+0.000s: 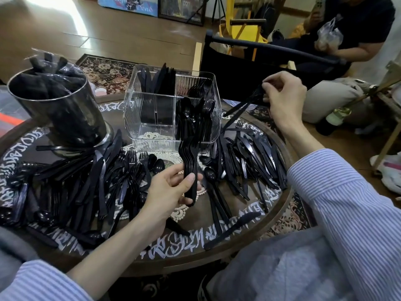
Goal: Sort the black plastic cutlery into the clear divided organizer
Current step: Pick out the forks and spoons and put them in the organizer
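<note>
Left hand grips a stack of forks upright before the organizer on the desk. Right hand pinches loose cutlery, probably forks, right of it.

I see a round table with white script on its dark top. A dark metal cup stands at its far left. Beyond it lie a patterned rug, a wood floor and a yellow frame. A seated person at far right holds a plastic bag.
</note>
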